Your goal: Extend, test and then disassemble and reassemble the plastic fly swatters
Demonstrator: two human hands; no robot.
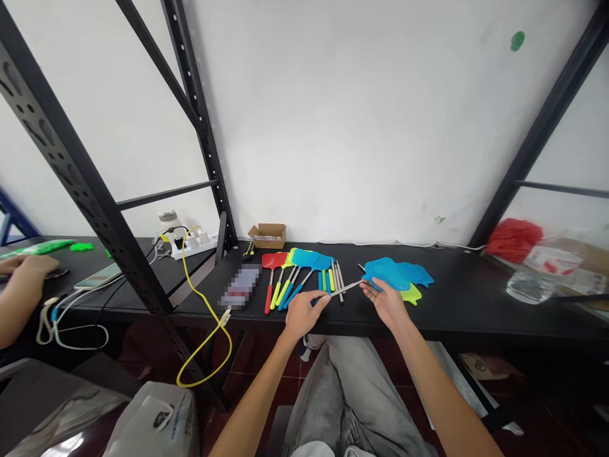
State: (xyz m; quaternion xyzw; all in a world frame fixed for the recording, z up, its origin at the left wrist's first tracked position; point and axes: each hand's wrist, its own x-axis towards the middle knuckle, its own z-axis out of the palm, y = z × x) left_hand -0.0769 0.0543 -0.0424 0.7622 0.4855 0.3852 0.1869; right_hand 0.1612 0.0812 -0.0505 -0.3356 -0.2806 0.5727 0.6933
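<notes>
My left hand (pixel 304 312) is closed on the handle end of a fly swatter, with a bit of blue showing at its fingertips. A thin metal rod (pixel 347 288) runs from there to my right hand (pixel 389 304), whose fingers pinch it beside a blue swatter head (pixel 384 271). Behind that head lie more blue heads (pixel 419 273) and a yellow-green head (pixel 412 294). Left of my hands, several swatters with handles lie in a row, among them a red swatter (pixel 275 261). Loose coloured handles (pixel 324 280) and bare metal rods (pixel 339 279) lie between.
A blurred phone (pixel 240 287) with a yellow cable (pixel 194 285) lies left, near a small cardboard box (pixel 269 235). Black shelf posts (pixel 202 127) frame the black table. A plastic bottle (pixel 537 273) and red bag (pixel 514 244) stand right. Another person's hand (pixel 33 266) is far left.
</notes>
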